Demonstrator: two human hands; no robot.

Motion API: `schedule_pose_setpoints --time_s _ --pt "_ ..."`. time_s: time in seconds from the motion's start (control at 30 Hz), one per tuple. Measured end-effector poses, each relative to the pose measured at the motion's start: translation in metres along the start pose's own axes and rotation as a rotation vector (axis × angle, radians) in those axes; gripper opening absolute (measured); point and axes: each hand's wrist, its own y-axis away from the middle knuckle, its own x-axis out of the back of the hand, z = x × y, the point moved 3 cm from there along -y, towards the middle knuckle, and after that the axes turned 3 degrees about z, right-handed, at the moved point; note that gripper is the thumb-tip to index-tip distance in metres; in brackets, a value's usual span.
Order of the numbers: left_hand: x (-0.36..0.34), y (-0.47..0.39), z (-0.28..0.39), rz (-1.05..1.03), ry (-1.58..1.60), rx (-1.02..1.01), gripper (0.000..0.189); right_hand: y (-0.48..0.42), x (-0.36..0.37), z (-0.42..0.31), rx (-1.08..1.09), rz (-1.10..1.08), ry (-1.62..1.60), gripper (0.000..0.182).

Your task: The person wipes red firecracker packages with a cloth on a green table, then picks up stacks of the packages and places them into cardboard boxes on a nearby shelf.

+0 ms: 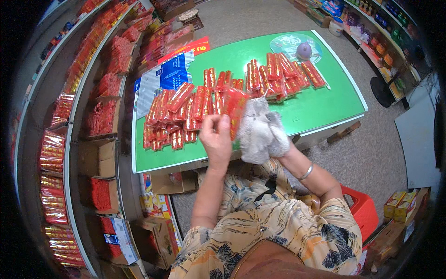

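My left hand (216, 137) pinches a plastic-wrapped pack of red candles (236, 110) with gold markings, tilted above the near edge of a green-topped table (324, 104). A crumpled, greyish-white cloth (258, 134) covers most of my right hand (286, 153) and lies against the pack's right side. The fingers in the cloth are hidden. Past my left hand, similar red packs (179, 99) lie heaped at the table's left and middle. Another heap of red packs (278, 76) lies farther right.
A round plastic fan (278, 43) bears a purple knobbed object (304, 52). Blue-and-silver printed packaging (172, 75) covers the table's back left. Shelves with red goods (118, 52) line the left. A red plastic stool (364, 212) stands at right, near yellow boxes (400, 205).
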Motion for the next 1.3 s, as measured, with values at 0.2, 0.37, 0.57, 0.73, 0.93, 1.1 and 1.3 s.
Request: schedule_pose_setpoints --time_s 0.2,0.37,0.57,0.73,0.93,1.1,1.3 --pt "-0.002 -0.062 0.008 0.008 -0.24 -0.13 0.02 0.049 0.029 -0.131 0.515 0.176 0.385 0.047" --pt "-0.026 -0.097 -0.014 -0.061 -0.623 -0.352 0.024 0.064 0.037 -0.202 1.064 0.59 1.62 0.032" --pt "-0.026 -0.09 -0.039 -0.079 -0.907 -0.487 0.025 0.051 0.068 -0.176 0.801 0.59 2.352 0.038" --pt "0.013 -0.076 0.023 -0.019 -0.005 -0.433 0.018 0.057 0.076 -0.179 0.945 0.578 2.322 0.038" --pt "0.091 -0.068 0.089 0.23 0.451 -0.901 0.019 0.065 0.073 -0.182 1.004 0.69 2.303 0.035" --pt "0.071 -0.029 0.139 0.204 0.684 -1.327 0.02 0.056 0.079 -0.176 1.076 0.711 2.316 0.029" --pt "0.055 -0.006 0.163 0.186 0.809 -1.437 0.02 0.065 0.078 -0.178 1.042 0.756 2.326 0.029"
